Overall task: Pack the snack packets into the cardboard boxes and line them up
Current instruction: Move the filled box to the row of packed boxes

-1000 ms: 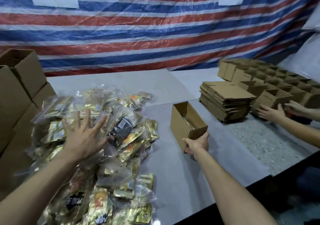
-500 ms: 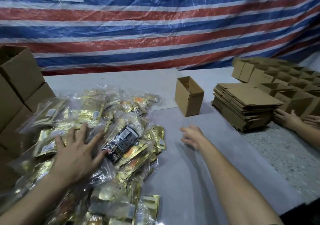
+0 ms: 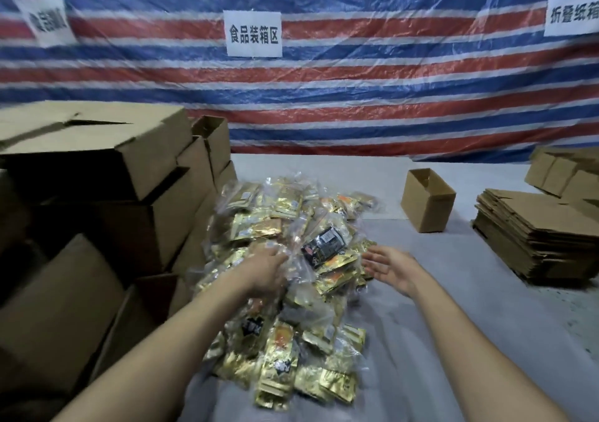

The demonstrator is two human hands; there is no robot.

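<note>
A heap of gold and clear snack packets (image 3: pixel 285 214) lies on the grey table (image 3: pixel 453 324), with one black packet (image 3: pixel 324 247) near its top. My left hand (image 3: pixel 267 270) lies on the middle of the heap, back upward, its fingertips sunk among the clear bags. My right hand (image 3: pixel 390 267) hovers at the heap's right edge, palm turned left, fingers straight and holding nothing. One small open cardboard box (image 3: pixel 428 202) stands upright on the table, far right of the heap and beyond both hands.
Large cardboard cartons (image 3: pixel 97 168) are stacked along the left, touching the heap. A stack of flattened boxes (image 3: pixel 544 243) sits at the right, with assembled small boxes (image 3: pixel 560 172) behind it. A striped tarp (image 3: pixel 324 103) with paper signs closes the back.
My right hand let go of the small box, which now stands farther back, and swung left to the heap. My left hand came down onto the packets. The view turned left.
</note>
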